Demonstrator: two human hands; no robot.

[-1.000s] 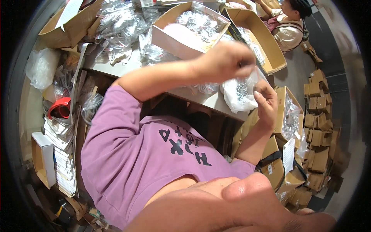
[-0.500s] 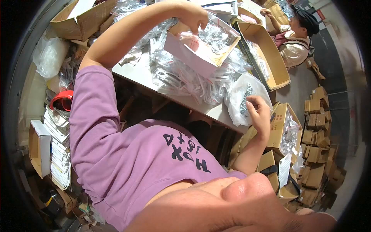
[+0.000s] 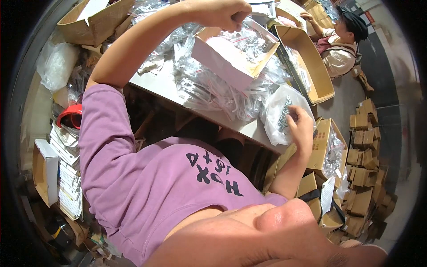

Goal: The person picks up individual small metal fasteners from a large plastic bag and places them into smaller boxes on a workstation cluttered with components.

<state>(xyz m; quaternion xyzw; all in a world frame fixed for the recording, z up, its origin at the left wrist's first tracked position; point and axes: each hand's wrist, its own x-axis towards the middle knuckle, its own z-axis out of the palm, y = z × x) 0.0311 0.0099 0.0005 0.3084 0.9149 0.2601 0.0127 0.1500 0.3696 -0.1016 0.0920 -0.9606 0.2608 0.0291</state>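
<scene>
My left hand hangs above the far edge of a white open carton, its fingers curled closed; whatever is in them is hidden. Inside that carton lie clear plastic bags with small metal parts. A white plastic bag of small grey metal pieces, apparently screws, rests at the table's right front corner. Over that bag's opening, my right hand has bent fingers and thumb at the pieces; what they pinch, if anything, is too small to make out.
Flat clear zip bags are heaped on the white table around the carton. A long brown box stands at the right, with a person beyond. More cartons sit by my right arm; paper stacks are at the left.
My left hand has risen from inside the white carton to above its far edge, with the fingers curled closed. My right hand has shifted slightly and stays at the bag of metal pieces.
</scene>
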